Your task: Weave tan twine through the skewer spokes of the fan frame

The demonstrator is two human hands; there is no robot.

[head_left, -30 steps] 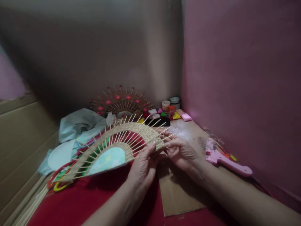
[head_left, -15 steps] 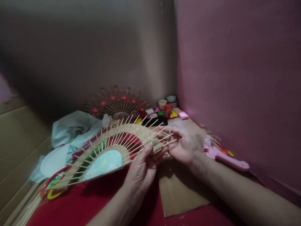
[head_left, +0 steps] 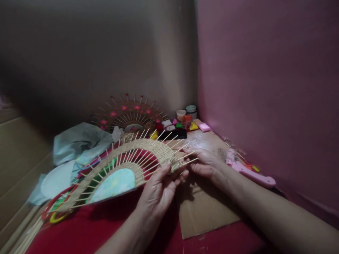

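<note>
The left hand (head_left: 159,185) grips the right end of the half-round, tan woven-straw fan (head_left: 119,181), over the red work surface (head_left: 76,231). The right hand (head_left: 203,163) is at the same end of the fan (finger closure cannot be determined). Right of the fan: a pink plastic gun-shaped tool (head_left: 250,172). Behind the fan: a brown, flower-decorated half-round panel (head_left: 129,106).
</note>
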